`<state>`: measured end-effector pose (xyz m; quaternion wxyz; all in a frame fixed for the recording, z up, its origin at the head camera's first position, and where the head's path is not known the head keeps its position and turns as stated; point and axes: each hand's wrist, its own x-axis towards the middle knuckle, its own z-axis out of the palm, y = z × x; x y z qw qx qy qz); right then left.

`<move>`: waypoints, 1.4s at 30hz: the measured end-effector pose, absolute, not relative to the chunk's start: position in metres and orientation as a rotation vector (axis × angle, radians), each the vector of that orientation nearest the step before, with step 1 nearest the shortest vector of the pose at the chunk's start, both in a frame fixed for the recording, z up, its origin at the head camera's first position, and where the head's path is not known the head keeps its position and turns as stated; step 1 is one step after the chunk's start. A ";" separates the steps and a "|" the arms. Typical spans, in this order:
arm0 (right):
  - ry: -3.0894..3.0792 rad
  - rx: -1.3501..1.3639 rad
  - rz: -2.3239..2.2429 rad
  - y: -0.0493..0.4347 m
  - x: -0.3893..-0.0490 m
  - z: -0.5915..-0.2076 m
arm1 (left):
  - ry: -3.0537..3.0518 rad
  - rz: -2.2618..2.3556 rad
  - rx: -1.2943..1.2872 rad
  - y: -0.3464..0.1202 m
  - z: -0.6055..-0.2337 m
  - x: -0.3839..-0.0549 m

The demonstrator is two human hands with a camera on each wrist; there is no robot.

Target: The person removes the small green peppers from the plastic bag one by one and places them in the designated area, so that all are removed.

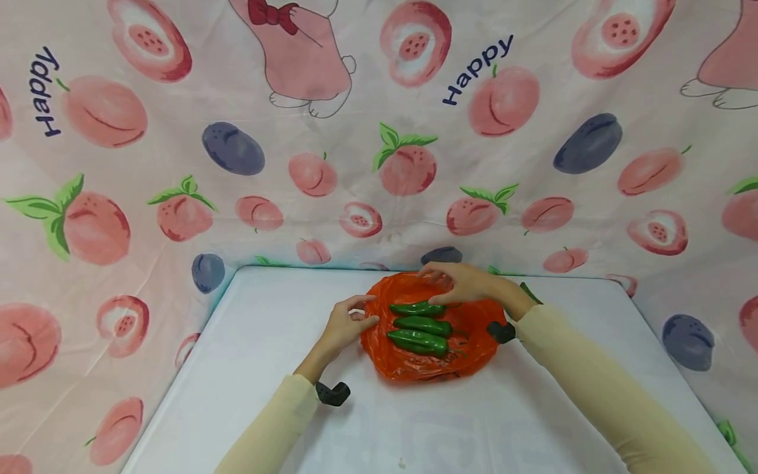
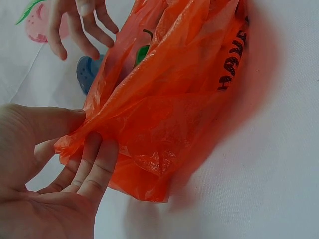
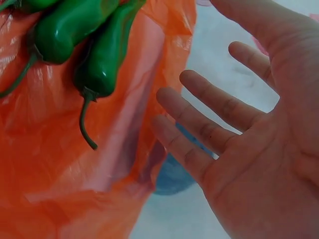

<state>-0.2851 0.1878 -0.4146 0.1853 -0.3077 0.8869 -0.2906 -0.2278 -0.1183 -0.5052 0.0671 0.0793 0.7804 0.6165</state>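
A crinkled orange-red plastic bag lies spread on the white table with several glossy green peppers side by side on it. My left hand is at the bag's left edge. In the left wrist view, its thumb and fingers pinch a fold of the plastic. Over the far side of the bag is my right hand, its fingers spread and holding nothing. The right wrist view shows these fingers beside the bag's edge, near a pepper with a curved stem. Dark printed letters mark the bag's side.
A white table lies under the bag. Behind it hangs a pale pink cloth printed with peaches and dark blue fruit. Dark wrist devices sit at both cuffs of the pale yellow sleeves.
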 end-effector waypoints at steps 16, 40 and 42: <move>2.532 -0.850 -0.671 0.173 -0.293 -0.439 | 2.357 1.838 0.206 -0.117 -0.502 -0.227; 2.470 -0.915 -0.621 0.167 -0.302 -0.461 | 2.347 1.855 0.206 -0.117 -0.501 -0.227; 2.467 -0.931 -0.632 0.168 -0.303 -0.462 | 2.345 1.856 0.209 -0.117 -0.502 -0.226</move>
